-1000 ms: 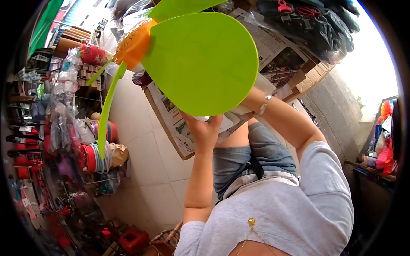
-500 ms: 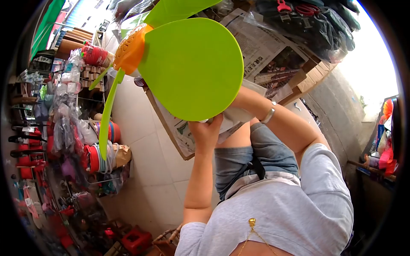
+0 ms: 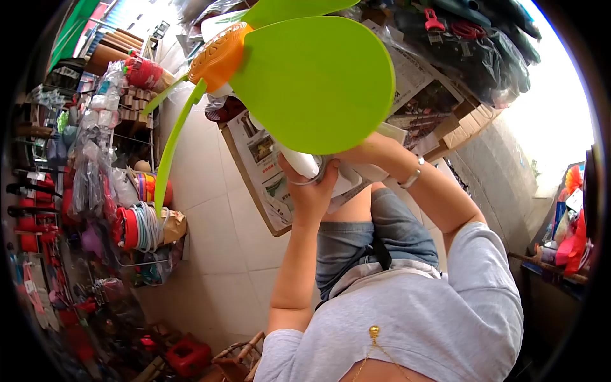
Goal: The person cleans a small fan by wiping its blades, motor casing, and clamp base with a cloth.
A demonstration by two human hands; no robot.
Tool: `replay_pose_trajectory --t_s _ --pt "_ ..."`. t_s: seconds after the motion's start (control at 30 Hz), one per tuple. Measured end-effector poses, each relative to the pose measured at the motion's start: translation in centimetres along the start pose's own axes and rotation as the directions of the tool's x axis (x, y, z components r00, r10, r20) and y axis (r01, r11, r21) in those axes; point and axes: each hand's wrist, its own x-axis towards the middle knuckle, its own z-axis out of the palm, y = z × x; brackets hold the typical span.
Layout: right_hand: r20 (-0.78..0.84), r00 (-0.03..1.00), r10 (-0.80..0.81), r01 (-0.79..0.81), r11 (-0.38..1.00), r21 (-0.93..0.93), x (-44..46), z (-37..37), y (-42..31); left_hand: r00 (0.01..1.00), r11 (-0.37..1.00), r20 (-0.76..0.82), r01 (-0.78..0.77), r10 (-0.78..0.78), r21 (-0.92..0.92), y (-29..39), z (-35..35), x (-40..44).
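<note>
A fan with wide lime green blades and an orange hub stands tilted in front of me. My left hand is wrapped round its white stem, just below the largest blade. My right hand, with a silver bracelet on the wrist, reaches behind the lower right edge of that blade. Its fingers are hidden there, near a white plastic part. Newspaper lies beneath the fan on a cardboard-edged surface.
Packed shelves of goods line the left side. Dark plastic-wrapped bags lie at the upper right, beside a cardboard box. A red object and a wicker item are low on the left. Pale floor tiles show between.
The fan has shifted right and slightly up, showing more of its white stem and the newspaper. My right hand has moved a little to the right.
</note>
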Motion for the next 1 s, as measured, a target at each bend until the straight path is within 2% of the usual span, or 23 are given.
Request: replay_pose_trajectory --t_s 0.03,0.1,0.17,0.23,0.27,0.3,0.37,0.4,0.43,0.5,0.53,0.57,0.63,0.7,0.73,0.77,0.83,0.87,0.93,0.97,1.0 --pt "-0.026 0.998 -0.059 0.059 0.998 -0.010 0.7 0.3 -0.3 0.998 0.997 0.004 0.061 -0.061 -0.049 0.1 -0.1 0.1" --pt "-0.030 0.990 -0.138 0.137 0.990 -0.024 1.4 0.9 -0.1 0.998 0.998 -0.001 0.058 -0.058 -0.040 0.3 -0.2 0.2" --pt "-0.101 0.995 -0.003 0.007 0.999 0.045 0.7 1.5 1.4 0.998 0.998 -0.023 0.050 -0.051 -0.041 0.4 -0.3 0.4" --pt "-0.101 0.995 -0.006 0.013 0.997 0.078 -1.8 1.2 2.6 0.997 0.996 -0.020 -0.077 0.078 0.034 0.2 -0.1 0.3" --pt "-0.120 0.993 0.016 -0.001 0.992 0.125 -3.1 0.6 2.7 0.998 0.999 -0.050 -0.046 0.046 0.003 -0.1 0.2 0.1" --pt "-0.092 0.996 0.002 0.007 0.996 0.094 -3.8 -0.2 2.3 0.995 0.999 -0.087 -0.049 0.047 -0.020 0.0 0.3 0.2" --pt "-0.115 0.993 0.003 -0.018 0.992 -0.125 -5.0 -1.6 1.3 0.998 0.998 -0.052 -0.032 0.030 -0.052 0.5 0.1 0.2" --pt "-0.188 0.979 0.083 -0.092 0.995 -0.041 -5.0 -1.9 0.2 0.999 1.000 -0.036 0.005 -0.005 -0.020 0.9 -0.2 0.3" --pt "-0.165 0.984 0.073 -0.086 0.994 -0.070 -4.1 -2.1 -0.8 0.998 0.999 -0.065 0.005 -0.008 -0.044 0.9 -0.1 0.3" --pt "-0.327 0.899 -0.291 0.254 0.955 -0.154 -2.0 -1.4 -3.2 0.996 0.999 -0.080 -0.037 0.035 -0.021 0.7 0.0 0.2" --pt "-0.216 0.898 -0.382 0.306 0.898 -0.315 -0.8 -1.3 -6.2 0.994 0.996 -0.106 -0.027 0.018 -0.087 1.0 0.0 0.1" --pt "-0.197 0.899 -0.392 0.316 0.890 -0.327 0.4 -0.5 -6.6 0.992 0.994 -0.124 -0.031 0.019 -0.101 1.0 0.0 0.1" --pt "-0.155 0.912 -0.379 0.286 0.860 -0.422 2.4 0.6 -6.7 0.986 0.997 -0.144 -0.082 0.080 -0.013 0.9 0.0 0.1" --pt "-0.155 0.902 -0.402 0.290 0.832 -0.472 1.6 1.7 -4.5 0.983 0.997 -0.166 -0.075 0.074 0.000 0.7 -0.1 0.0" --pt "-0.169 0.888 -0.428 0.292 0.809 -0.511 1.0 2.1 -4.1 0.992 0.998 -0.111 -0.062 0.061 -0.002 0.3 0.0 -0.1" --pt "-0.055 0.887 -0.458 0.351 0.749 -0.561 -0.3 2.5 -4.0 0.998 0.999 -0.053 -0.044 0.044 -0.004 -0.2 0.2 -0.4" --pt "-0.048 0.896 -0.442 0.371 0.801 -0.471 -2.7 3.3 -2.5 0.998 0.994 -0.029 -0.058 0.056 -0.091 -1.5 1.0 -0.9" --pt "-0.030 0.899 -0.437 0.371 0.796 -0.478 -3.0 2.9 -2.0 0.999 0.979 -0.054 -0.016 0.005 -0.205 -1.7 1.6 -1.0" --pt "0.030 0.877 -0.479 0.431 0.758 -0.489 -2.6 2.2 -2.9 0.995 0.981 -0.090 -0.049 0.033 -0.188 0.3 0.0 -0.3" --pt "0.071 0.910 -0.409 0.381 0.756 -0.532 -2.0 1.5 -3.6 0.995 0.979 -0.093 -0.047 0.029 -0.197 0.0 0.2 -0.4" --pt "-0.004 0.917 -0.398 0.338 0.784 -0.520 -0.5 1.2 -5.1 0.988 0.997 -0.140 -0.068 0.063 -0.035 -0.2 0.5 -0.5"
